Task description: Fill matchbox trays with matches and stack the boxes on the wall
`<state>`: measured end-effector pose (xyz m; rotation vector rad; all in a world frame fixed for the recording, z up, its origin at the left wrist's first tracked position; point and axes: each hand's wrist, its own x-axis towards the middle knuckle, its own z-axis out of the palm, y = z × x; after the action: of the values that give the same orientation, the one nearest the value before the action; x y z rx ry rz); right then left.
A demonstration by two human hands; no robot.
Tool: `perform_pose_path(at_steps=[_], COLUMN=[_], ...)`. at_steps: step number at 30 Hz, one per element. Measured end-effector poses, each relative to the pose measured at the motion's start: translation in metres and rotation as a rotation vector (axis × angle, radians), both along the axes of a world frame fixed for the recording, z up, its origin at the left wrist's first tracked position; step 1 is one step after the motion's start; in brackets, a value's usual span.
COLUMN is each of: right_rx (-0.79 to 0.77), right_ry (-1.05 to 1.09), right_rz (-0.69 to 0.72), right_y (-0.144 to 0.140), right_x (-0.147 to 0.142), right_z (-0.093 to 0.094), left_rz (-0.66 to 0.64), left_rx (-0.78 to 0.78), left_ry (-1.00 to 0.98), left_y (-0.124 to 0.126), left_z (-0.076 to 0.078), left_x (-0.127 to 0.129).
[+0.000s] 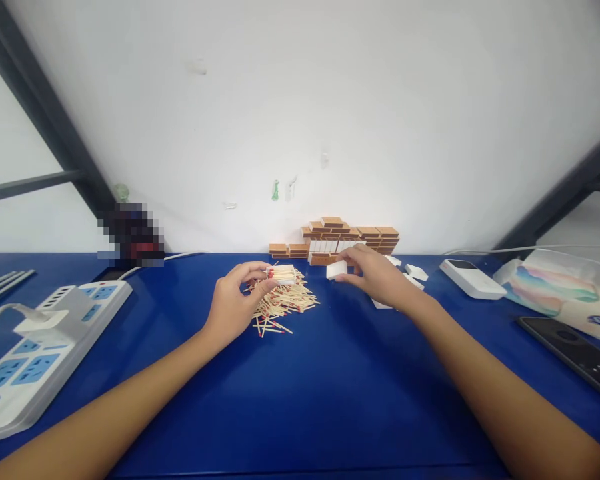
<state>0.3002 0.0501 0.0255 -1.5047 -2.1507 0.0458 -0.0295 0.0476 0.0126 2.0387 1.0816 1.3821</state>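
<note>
My left hand (243, 293) grips a small white matchbox tray (286, 279) filled with matches, their red heads toward my fingers. Below and around it a loose pile of matches (287, 303) lies on the blue tabletop (300, 400). Pinched between the thumb and fingers of my right hand (367, 270) is a white matchbox sleeve (337, 270), a short gap to the right of the tray. Behind both hands, stacked matchboxes (333, 230) with brown sides stand against the wall. Several white box pieces (416, 272) lie partly hidden behind my right hand.
A white power strip (65, 340) with a plugged-in charger occupies the left side. To the right are a white device with a dark screen (473, 279), a tissue pack (555, 290) and a black phone (570, 353). Dark metal posts flank the table.
</note>
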Motion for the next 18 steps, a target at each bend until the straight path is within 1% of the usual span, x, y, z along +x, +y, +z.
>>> perform_pose_path(at_steps=[4, 7, 10, 12, 15, 16, 18], right_rx=[-0.118, -0.119, -0.091, -0.077, -0.072, -0.076, -0.108], right_ry=[-0.065, -0.091, -0.148, -0.191, -0.254, -0.276, -0.302], right_rz=[-0.101, -0.128, -0.170, -0.270, -0.479, -0.545, -0.632], right_y=[0.009, 0.012, 0.013, 0.011, 0.007, 0.006, 0.005], right_x=[0.020, 0.030, 0.046, 0.061, 0.086, 0.092, 0.102], right_z=[-0.004, -0.004, 0.002, 0.008, 0.017, 0.019, 0.019], left_rz=[-0.008, -0.005, 0.010, 0.012, 0.006, 0.005, 0.002], left_rx=[0.014, 0.018, 0.025, 0.022, 0.022, 0.025, 0.033], left_ry=[0.006, 0.019, 0.033, 0.034, 0.029, 0.031, 0.038], left_y=[0.000, 0.001, 0.001, 0.001, 0.000, 0.000, -0.001], left_z=[-0.001, -0.002, -0.002, -0.002, -0.002, -0.002, -0.002], left_x=[-0.001, -0.001, -0.001, -0.001, -0.001, -0.001, -0.001])
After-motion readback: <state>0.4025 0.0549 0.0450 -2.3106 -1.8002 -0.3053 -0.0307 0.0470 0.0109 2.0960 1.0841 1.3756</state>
